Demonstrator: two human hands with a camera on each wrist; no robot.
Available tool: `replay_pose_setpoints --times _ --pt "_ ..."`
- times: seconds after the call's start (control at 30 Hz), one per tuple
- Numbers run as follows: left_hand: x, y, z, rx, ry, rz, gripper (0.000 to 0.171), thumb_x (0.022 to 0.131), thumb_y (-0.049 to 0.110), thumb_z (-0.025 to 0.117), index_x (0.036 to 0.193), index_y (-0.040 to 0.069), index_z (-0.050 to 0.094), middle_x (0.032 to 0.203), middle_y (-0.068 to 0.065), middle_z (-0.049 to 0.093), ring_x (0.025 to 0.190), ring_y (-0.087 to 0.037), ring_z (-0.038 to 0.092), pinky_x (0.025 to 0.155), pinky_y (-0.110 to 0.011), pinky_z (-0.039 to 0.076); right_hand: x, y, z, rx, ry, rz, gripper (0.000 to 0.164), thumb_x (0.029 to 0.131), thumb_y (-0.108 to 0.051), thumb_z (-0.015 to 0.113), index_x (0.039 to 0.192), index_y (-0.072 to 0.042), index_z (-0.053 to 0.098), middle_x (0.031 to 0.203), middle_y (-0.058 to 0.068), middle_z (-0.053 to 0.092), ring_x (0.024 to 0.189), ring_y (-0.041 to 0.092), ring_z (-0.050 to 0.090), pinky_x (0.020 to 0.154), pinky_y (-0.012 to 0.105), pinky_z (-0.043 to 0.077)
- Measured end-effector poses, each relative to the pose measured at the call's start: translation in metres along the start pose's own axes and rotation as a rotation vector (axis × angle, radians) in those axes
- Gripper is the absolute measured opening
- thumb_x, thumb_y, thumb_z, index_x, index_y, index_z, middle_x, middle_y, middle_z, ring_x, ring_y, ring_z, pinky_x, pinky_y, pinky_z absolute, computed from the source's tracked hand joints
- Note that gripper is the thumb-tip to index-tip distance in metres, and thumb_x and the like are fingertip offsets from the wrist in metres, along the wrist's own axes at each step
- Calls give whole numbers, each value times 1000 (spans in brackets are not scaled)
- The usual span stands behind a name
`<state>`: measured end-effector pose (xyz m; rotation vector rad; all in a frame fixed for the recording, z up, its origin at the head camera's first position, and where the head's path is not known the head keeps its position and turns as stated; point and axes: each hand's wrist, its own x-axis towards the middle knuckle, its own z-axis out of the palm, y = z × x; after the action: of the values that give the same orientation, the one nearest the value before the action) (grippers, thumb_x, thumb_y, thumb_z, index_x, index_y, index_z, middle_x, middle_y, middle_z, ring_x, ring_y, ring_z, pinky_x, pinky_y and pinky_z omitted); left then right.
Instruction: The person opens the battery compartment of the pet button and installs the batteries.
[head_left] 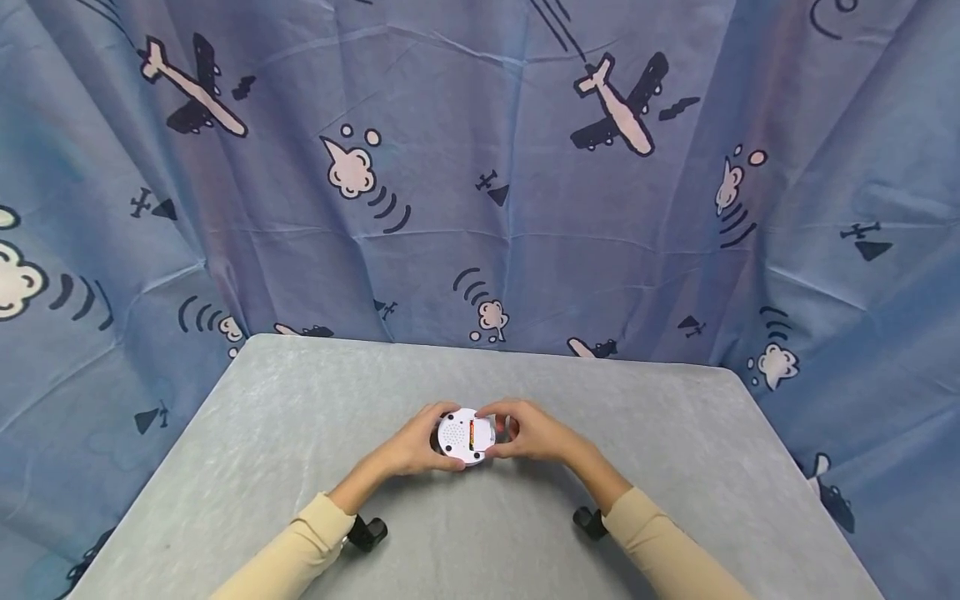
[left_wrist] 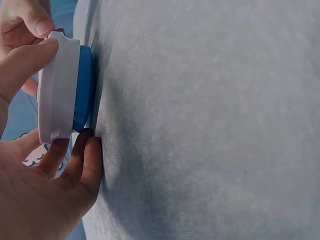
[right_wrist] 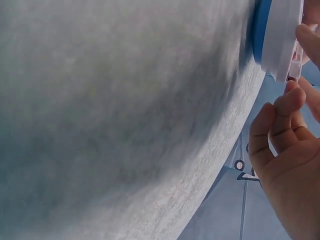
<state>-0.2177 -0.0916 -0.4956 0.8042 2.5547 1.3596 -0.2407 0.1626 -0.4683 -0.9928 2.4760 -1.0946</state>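
Note:
A round white device (head_left: 452, 435) with a blue section (left_wrist: 84, 90) facing the table is held close over the tabletop. Its upturned face has speaker holes, small dark feet and a battery compartment, where a red-and-yellow battery (head_left: 472, 435) shows. Beside that strip is a white battery cover (head_left: 484, 434), partway off the opening. My left hand (head_left: 412, 444) grips the device by its left rim, thumb at the near side and fingers at the far side. With thumb and index finger, my right hand (head_left: 531, 430) pinches the cover at the device's right side; its other fingers curl loosely.
The device is over the middle of a table (head_left: 330, 400) with a pale grey cover. A blue curtain (head_left: 435, 208) printed with planes hangs behind and along both sides. Dark wrist-worn cameras (head_left: 366, 533) sit below both hands, by the beige sleeves (head_left: 303, 533).

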Motion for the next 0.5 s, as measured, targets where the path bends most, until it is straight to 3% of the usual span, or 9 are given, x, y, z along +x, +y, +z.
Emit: replay_pose_setpoints --times 0.5 --pt "0 1 -2 -4 -7 -14 84 75 21 93 141 -3 49 131 -17 53 116 -29 52 100 -48 42 3 2 2 40 -7 21 56 83 -22 88 133 -7 66 88 7 61 61 6 46 52 22 40"
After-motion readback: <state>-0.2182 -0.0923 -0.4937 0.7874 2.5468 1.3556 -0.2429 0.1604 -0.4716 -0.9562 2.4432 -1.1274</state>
